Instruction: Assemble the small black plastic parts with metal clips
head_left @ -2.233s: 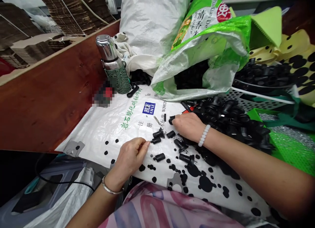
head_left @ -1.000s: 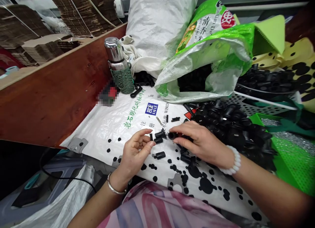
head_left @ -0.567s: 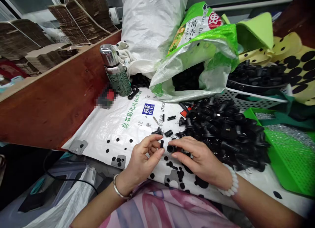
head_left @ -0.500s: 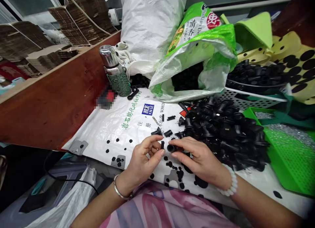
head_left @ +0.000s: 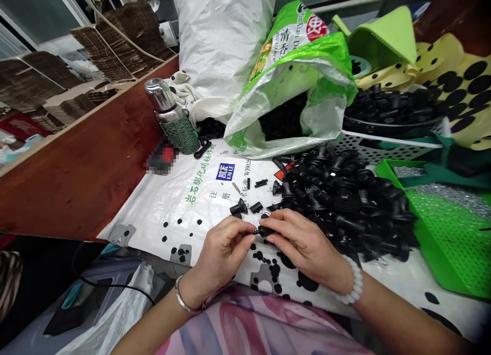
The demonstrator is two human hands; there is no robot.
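My left hand [head_left: 226, 245] is closed in a pinch on a small thin black strip [head_left: 251, 233], fingertips almost meeting my right hand. Between thumb and fingers, my right hand [head_left: 303, 242] grips a short black plastic tube [head_left: 264, 230]. The strip's inner end is at the tube's end; my fingers hide whether it goes inside. Just beyond lie a flanged black plastic part [head_left: 238, 207] and a loose black sleeve [head_left: 256, 207]. Small ridged black strips [head_left: 261, 183] rest farther back. To the right of my hands spreads a heap of black plastic parts [head_left: 345, 196].
A green perforated tray [head_left: 441, 247] with clear small pieces stands at the right. Behind the heap is an open green-and-white bag [head_left: 322, 79] of black parts. A steel flask [head_left: 169, 114] stands by the wooden board [head_left: 88, 155] at left. White sheeting [head_left: 153, 201] covers the worktop.
My left hand has brought the black strip against the tube's end. The tube in my right hand has turned from facing me to pointing left. The camera view has shifted slightly.
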